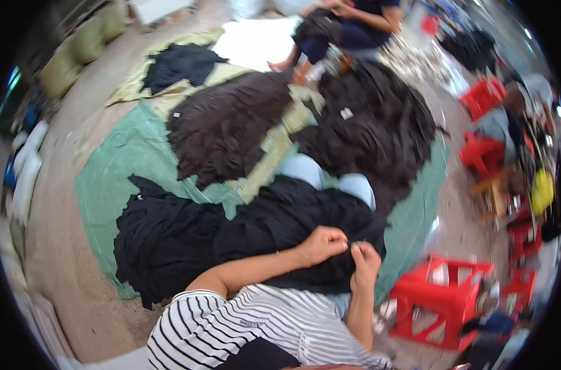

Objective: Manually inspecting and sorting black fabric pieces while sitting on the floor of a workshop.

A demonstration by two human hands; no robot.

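Black cloth (280, 216) lies spread over my lap and runs left into a heap of black garments (163, 234) on the green sheet. My left hand (325, 245) is held above the lap cloth with its thumb and fingertips pinched together. Close to its right, my right hand (366, 261) is raised with fingers closed in a pinch too. The two sets of fingertips nearly meet. Whatever is between them is too small to make out.
Dark brown garment piles (231, 123) lie ahead on a green tarp (117, 154). Another person (360, 24) sits at the far side with dark cloth. A red plastic stool (437, 302) stands at my right; more red stools (482, 97) line that side.
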